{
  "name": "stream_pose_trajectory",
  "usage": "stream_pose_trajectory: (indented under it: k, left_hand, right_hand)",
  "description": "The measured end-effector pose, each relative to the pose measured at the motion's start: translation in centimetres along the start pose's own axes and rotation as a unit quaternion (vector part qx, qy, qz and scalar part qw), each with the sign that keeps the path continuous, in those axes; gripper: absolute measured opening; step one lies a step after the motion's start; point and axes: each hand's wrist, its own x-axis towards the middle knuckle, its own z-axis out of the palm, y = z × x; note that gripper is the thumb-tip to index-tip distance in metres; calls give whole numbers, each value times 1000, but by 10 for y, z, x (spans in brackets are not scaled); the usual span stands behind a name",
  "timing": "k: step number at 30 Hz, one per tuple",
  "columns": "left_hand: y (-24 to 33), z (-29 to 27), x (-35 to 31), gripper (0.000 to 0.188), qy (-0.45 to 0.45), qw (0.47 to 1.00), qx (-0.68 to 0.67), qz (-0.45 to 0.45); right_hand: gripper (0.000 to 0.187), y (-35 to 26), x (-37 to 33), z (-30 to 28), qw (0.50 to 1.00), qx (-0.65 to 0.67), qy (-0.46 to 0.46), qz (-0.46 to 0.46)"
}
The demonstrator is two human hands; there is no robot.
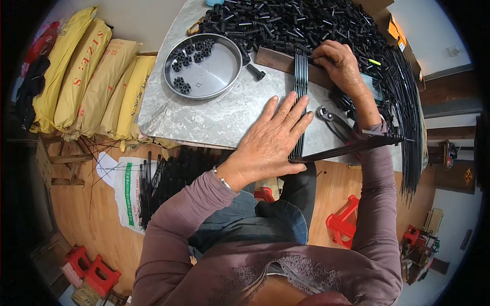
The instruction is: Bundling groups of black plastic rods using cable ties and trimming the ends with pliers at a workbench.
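Note:
A row of thin black rods (301, 76) lies side by side across a brown block (275, 59) on the table. My left hand (275, 135) rests flat on the rods' near part, fingers stretched out and slightly apart. At the rods' far end, my right hand (338, 64) is closed in a pinch; what its fingertips hold is too small to make out. Another dark bundle of rods (352, 148) slants from beside my left thumb toward my right forearm. Pliers (332, 120) with dark handles lie to the right of my left hand.
A round metal pan (224, 69) holds several black ribbed pieces. Black tubular parts (275, 20) are heaped at the back. Long black rods (408, 117) hang over the right edge. Yellow sacks (84, 76) stand left; a red stool (343, 222) is on the floor.

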Motion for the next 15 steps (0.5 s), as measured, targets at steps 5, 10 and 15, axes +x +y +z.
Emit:
stream_pose_trajectory:
  k: [5,10,15]
  left_hand:
    - [2,-2,0,96,-6,1000,12,-6]
    - [3,-3,1,100,-2,1000,8,-6]
    - [4,-2,2,102,-18,1000,14,-10]
  right_hand:
    - [22,-7,-1,7,999,43,22,14]
    - [23,-2,-8,10,980,188,10,72]
    - [20,3,-10,8,945,305,-11,120]
